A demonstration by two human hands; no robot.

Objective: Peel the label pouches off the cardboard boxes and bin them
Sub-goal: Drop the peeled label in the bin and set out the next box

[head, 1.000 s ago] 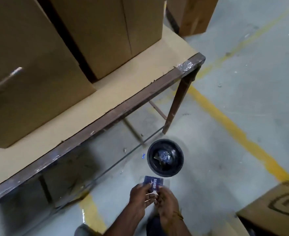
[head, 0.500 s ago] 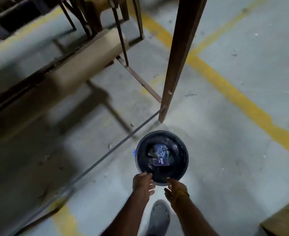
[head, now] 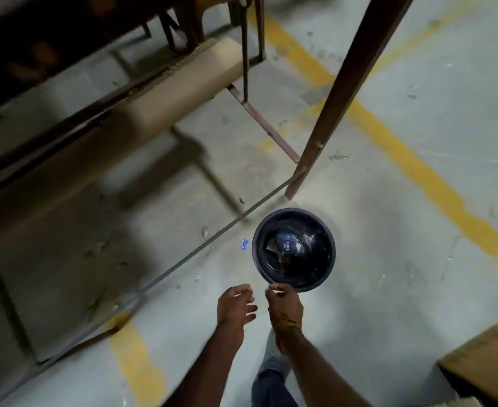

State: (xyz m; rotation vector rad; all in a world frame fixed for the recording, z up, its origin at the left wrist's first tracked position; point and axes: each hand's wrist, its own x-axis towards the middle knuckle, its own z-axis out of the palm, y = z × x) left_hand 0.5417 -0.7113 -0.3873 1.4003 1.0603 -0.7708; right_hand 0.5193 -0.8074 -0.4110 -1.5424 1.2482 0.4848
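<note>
The bin (head: 294,249) stands on the floor (head: 388,230) at center, pouches (head: 285,247) lying inside. At its 6 o'clock rim, the right hand (head: 284,304) pinches thumb to fingertips; what it holds is unclear. At 8 o'clock, the left hand (head: 234,305) hangs loosely curled, empty.

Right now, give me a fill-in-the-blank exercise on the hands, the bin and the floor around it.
1. The round black plastic bin stands on the floor beside the foot of a ____ table leg.
2. The blue-printed label pouches lie ____ the bin.
3. A small blue scrap lies on the floor just to the ____ of the bin in the picture.
4. The left hand holds ____.

Missing words: brown; inside; left; nothing
</note>
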